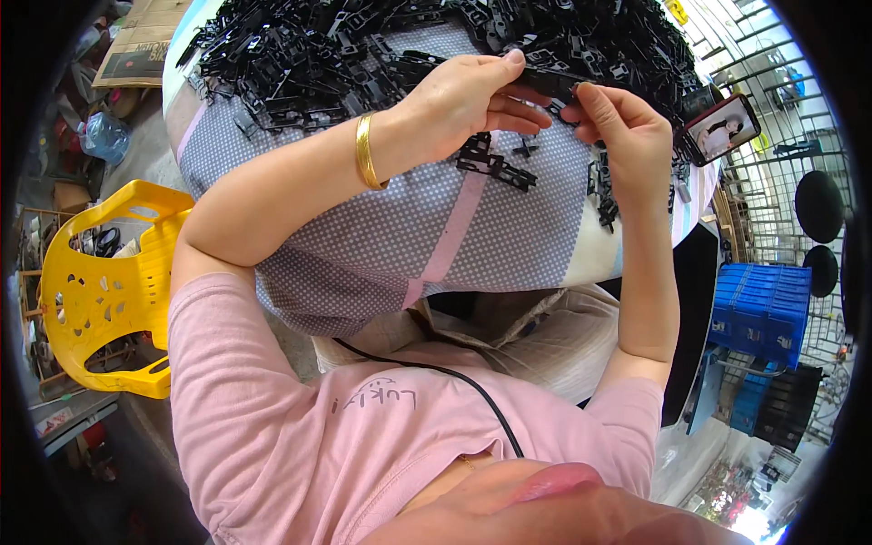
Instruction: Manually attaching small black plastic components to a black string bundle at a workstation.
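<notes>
My left hand (459,95), with a gold bangle on its wrist, is closed on a black plastic part (548,84), its thumb above and its fingers below. Opposite it, my right hand (631,132) pinches at the right end of this part between thumb and fingers. Whether the right fingers also hold a smaller piece cannot be made out. Beneath my hands, a few black plastic clips (495,165) lie on the dotted grey cloth (381,227). Beyond them spreads a large heap of similar black plastic pieces (291,59).
A phone (722,129) with a lit screen stands at the right edge of the cloth-covered surface. To the left is a yellow plastic chair (68,300); blue crates (761,309) stand at the right beside a wire grille. A black cable (454,374) runs across my pink shirt.
</notes>
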### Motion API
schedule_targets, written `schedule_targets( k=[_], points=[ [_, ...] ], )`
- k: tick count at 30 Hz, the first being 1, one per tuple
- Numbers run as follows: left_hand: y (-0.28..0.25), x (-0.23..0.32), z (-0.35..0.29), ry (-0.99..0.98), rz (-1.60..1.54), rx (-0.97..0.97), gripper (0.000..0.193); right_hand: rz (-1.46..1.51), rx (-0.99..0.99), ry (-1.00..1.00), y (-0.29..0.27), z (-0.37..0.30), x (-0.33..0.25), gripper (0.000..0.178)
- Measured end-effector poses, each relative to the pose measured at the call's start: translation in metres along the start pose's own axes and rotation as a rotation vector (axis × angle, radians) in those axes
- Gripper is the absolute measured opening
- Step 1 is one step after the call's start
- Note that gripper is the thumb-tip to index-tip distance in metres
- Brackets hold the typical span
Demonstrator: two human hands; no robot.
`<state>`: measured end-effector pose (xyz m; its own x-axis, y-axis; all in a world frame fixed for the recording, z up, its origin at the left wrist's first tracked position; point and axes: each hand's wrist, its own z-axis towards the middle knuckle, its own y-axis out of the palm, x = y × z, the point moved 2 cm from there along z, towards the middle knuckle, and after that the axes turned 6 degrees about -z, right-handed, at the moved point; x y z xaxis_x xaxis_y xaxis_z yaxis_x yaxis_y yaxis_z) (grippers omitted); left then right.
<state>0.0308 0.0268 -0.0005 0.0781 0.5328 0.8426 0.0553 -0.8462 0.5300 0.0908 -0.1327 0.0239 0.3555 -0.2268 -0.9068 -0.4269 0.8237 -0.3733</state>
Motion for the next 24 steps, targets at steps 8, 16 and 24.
schedule_targets(
  k=[8,16,24],
  points=[
    [0.004,-0.005,-0.003,0.081,0.082,-0.057,0.037,0.074,0.150,-0.012,0.002,-0.010,0.008,0.021],
    [0.005,-0.004,-0.006,0.135,0.124,-0.043,0.036,0.089,0.208,-0.070,0.005,-0.010,0.009,0.022],
    [-0.001,-0.006,-0.004,0.299,0.403,-0.047,0.028,0.101,0.075,-0.113,0.008,-0.016,0.015,0.023]
  ],
)
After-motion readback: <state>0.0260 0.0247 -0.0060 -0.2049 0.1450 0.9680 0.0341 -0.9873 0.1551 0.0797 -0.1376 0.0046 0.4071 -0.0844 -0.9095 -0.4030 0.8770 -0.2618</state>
